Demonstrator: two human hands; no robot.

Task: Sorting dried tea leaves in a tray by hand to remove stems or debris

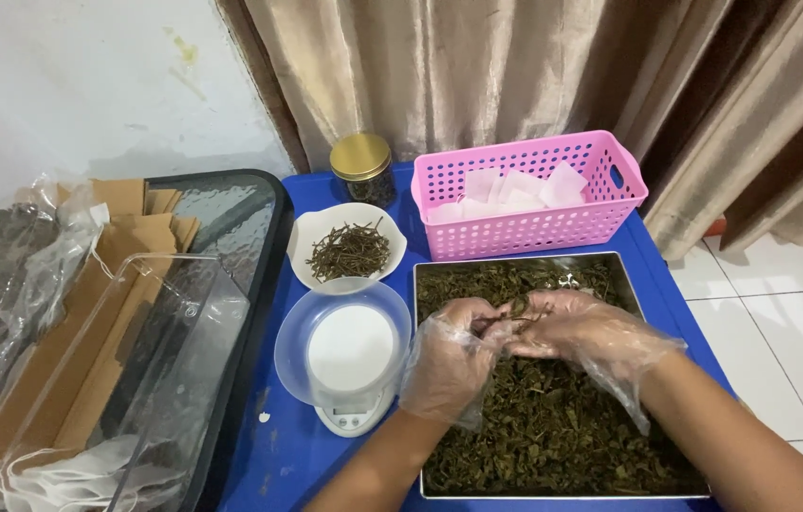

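Both of my hands wear clear plastic gloves and meet over a metal tray [417, 379] filled with dried green leaves [553, 427]. My left hand [449, 356] and my right hand [581, 332] pinch the same thin dried stem [518, 313] between their fingertips, just above the leaves. A white bowl [302, 237] with several brown stems in it stands behind and to the left of the tray. In front of that bowl, a clear plastic bowl [292, 332] rests on a small white kitchen scale [352, 417].
A pink plastic basket [534, 228] with white paper bags stands behind the tray, a gold-lidded jar [363, 169] beside it. At left lie a clear plastic container [136, 379], folded cardboard [126, 204] and a plastic bag [3, 256]. Curtains hang behind the blue table [278, 455].
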